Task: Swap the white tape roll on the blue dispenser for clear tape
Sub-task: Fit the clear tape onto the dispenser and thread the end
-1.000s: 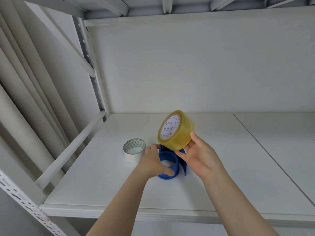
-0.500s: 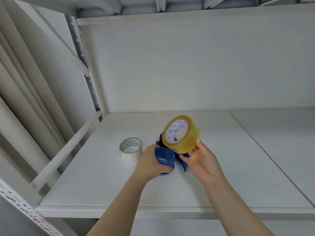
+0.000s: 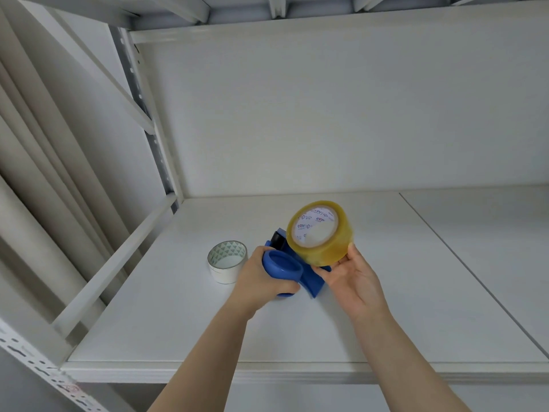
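Observation:
My left hand (image 3: 258, 278) grips the blue dispenser (image 3: 285, 267) by its round hub, which holds no roll and is tilted up toward me. My right hand (image 3: 350, 276) holds the clear tape roll (image 3: 320, 233), yellowish with a white printed core, just above and to the right of the hub, its open side facing me. The white tape roll (image 3: 227, 261) stands on the shelf (image 3: 386, 292) to the left of my left hand, apart from the dispenser.
The white shelf has a back wall, a slanted side rail (image 3: 113, 269) on the left and an upright post (image 3: 148, 120). A seam (image 3: 463, 269) runs across the shelf board to the right. The front edge lies below my forearms.
My left hand has lifted and tilted the dispenser so the hub faces me. My right hand has brought the clear roll lower and closer to the hub.

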